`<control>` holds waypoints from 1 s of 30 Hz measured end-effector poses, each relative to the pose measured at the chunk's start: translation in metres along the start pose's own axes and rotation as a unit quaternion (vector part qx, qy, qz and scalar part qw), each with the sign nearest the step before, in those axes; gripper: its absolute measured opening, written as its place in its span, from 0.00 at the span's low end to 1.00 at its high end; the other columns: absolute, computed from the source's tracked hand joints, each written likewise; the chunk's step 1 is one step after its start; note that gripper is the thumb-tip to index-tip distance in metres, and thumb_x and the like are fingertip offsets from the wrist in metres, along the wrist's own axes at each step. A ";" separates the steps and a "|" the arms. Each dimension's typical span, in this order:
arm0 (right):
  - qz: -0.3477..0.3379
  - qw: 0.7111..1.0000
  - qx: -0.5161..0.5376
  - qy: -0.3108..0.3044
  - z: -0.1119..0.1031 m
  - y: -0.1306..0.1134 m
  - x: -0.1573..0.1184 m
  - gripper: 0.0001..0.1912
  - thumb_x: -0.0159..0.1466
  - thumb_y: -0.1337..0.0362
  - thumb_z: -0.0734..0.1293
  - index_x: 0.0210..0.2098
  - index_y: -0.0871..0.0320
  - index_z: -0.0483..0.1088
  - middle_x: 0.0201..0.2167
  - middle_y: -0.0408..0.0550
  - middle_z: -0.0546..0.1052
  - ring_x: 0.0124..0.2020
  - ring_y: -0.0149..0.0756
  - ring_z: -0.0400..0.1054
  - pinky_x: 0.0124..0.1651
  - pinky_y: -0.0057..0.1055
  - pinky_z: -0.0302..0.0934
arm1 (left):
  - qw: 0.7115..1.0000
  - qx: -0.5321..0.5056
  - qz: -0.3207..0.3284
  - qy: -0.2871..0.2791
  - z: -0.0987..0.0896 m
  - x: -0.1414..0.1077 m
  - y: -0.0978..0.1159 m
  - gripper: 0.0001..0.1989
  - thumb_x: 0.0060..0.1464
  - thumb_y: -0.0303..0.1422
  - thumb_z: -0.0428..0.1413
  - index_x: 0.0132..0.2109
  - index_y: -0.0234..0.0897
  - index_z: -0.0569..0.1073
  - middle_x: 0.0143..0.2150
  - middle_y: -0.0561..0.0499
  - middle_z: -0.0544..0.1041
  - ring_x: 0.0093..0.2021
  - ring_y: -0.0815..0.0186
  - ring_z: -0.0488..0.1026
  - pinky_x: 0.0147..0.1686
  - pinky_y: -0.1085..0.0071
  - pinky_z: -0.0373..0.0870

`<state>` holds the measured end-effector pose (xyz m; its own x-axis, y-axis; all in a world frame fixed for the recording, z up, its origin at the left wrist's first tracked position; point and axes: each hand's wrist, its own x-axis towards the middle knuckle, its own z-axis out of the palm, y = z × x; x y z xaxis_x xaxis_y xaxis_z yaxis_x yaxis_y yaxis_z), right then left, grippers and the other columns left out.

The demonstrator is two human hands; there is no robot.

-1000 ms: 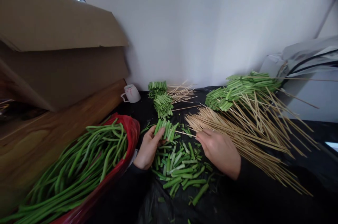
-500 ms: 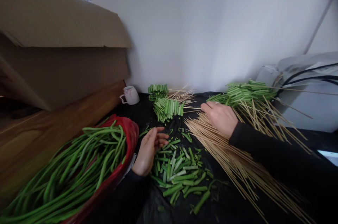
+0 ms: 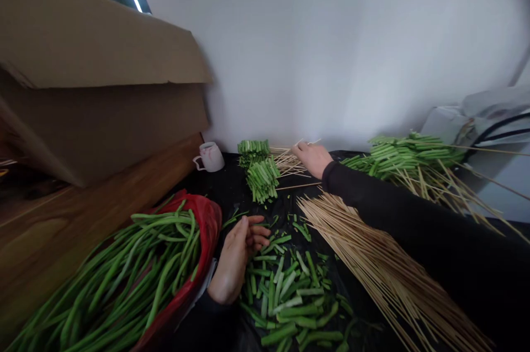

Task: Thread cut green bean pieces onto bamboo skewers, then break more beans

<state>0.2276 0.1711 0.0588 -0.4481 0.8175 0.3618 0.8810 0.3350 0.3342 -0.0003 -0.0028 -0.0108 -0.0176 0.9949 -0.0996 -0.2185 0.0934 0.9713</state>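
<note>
My left hand [image 3: 234, 258] is open and palm-in, its fingers loosely bent with nothing in them. It hovers at the left edge of the cut green bean pieces [image 3: 290, 308], which lie loose on black plastic sheeting. Farther back, my right hand [image 3: 313, 158] is closed on the thin ends of bamboo skewers [image 3: 285, 163]; how many it grips is hidden. Those skewers run into stacked skewered bean pieces [image 3: 263, 178] to its left. One skewer [image 3: 298, 185] sticks out below the hand. Under my right forearm lies a large bundle of bare bamboo skewers [image 3: 372, 263].
At the left stands a red plastic bag [image 3: 211, 219] full of long green beans [image 3: 124, 274]. A white mug [image 3: 210, 157] and a cardboard box [image 3: 103, 53] are behind it. Another heap of skewered beans [image 3: 409, 156] lies at the right, before a white wall [image 3: 310, 53].
My right hand has moved left and back from above the bare skewers to the stacked skewers' ends. My left hand stays open in about the same place. The view has shifted slightly.
</note>
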 end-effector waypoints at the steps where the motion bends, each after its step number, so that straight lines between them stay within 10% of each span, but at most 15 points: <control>1: -0.002 1.000 0.001 -0.002 0.004 -0.002 0.007 0.17 0.68 0.72 0.53 0.54 0.61 0.61 0.45 0.59 0.72 0.41 0.40 0.67 0.41 0.33 0.55 | 1.000 -0.002 -0.003 0.001 0.000 0.000 0.000 0.25 0.58 0.51 0.50 0.45 0.31 0.72 0.34 0.45 0.78 0.30 0.66 0.73 0.33 0.71 0.66; 30: -0.097 0.994 0.051 0.011 0.053 -0.016 0.034 0.15 0.69 0.72 0.50 0.50 0.64 0.62 0.44 0.58 0.74 0.41 0.40 0.66 0.44 0.35 0.51 | 0.999 0.006 -0.034 -0.017 0.001 -0.002 0.004 0.22 0.52 0.50 0.57 0.37 0.33 0.77 0.31 0.45 0.78 0.29 0.66 0.73 0.32 0.71 0.67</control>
<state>0.2067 0.2185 0.0201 -0.6138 0.7224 0.3185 0.7876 0.5326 0.3098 0.0001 -0.0042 -0.0061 0.0296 0.9870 -0.1581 -0.2058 0.1609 0.9653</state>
